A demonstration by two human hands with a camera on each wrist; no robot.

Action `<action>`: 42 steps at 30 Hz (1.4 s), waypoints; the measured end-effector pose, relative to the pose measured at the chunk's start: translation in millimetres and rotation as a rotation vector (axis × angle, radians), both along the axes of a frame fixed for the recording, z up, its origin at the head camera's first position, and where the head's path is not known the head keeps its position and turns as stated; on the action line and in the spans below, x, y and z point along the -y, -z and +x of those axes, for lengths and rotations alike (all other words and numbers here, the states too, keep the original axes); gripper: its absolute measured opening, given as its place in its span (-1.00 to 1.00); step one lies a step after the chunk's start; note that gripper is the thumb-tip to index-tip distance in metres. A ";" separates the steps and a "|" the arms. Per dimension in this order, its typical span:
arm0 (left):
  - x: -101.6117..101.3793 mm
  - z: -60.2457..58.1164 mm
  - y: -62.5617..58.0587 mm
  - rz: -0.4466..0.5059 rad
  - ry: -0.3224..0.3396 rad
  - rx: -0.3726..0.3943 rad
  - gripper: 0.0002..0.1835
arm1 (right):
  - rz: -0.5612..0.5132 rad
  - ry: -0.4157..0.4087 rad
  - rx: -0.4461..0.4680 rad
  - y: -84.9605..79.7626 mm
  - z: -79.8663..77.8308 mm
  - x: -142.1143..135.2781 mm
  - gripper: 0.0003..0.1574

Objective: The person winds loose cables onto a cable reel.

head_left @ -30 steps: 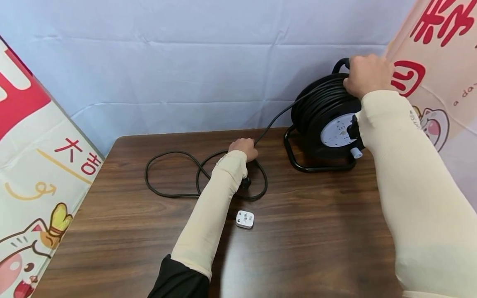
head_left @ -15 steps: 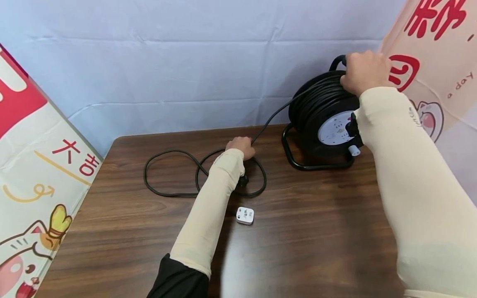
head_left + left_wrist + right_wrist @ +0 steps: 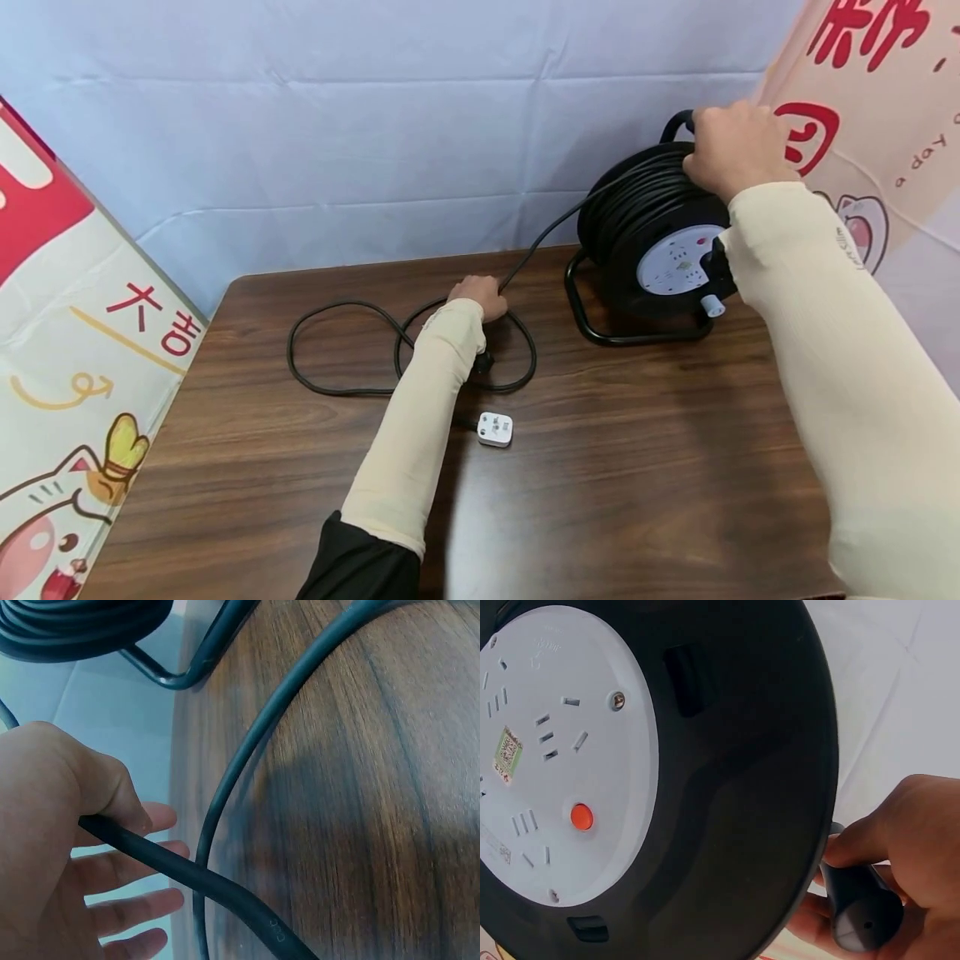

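Note:
At the back right of the table stands a black cable reel on a tubular frame, wound with black cable. My right hand grips its top handle, fingers wrapped around it. The reel's white socket face, with an orange-red button, fills much of the right wrist view. My left hand pinches the black cable between thumb and fingers, the other fingers fairly straight. From there the cable slants up to the reel. A white plug lies pins up in front of the left hand.
Loose cable loops lie on the brown wooden table. Pale cloth hangs behind the table. Printed panels stand at the left and right.
My left hand has shifted slightly left along with the cable. The reel's socket face appears turned, with its red button now showing. The right hand stays on the handle. The head view has moved slightly.

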State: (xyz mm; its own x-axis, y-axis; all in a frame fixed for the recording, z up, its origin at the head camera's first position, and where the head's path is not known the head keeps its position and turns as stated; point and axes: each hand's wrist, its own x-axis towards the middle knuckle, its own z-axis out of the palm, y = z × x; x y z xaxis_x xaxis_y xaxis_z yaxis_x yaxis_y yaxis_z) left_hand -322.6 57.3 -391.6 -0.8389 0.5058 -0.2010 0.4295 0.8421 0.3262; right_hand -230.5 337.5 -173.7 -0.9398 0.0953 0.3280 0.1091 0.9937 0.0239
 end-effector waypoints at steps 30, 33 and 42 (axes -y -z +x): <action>11.9 5.0 -0.6 0.029 0.017 0.009 -0.66 | 0.008 0.036 0.019 -4.3 30.2 12.0 -0.68; 14.7 7.3 -2.8 0.024 0.028 -0.004 -0.66 | 0.003 0.030 0.010 -4.4 33.3 13.8 -0.71; 24.9 9.5 -4.3 0.024 0.033 -0.009 -0.52 | -0.026 0.008 -0.046 2.2 34.8 23.2 -0.65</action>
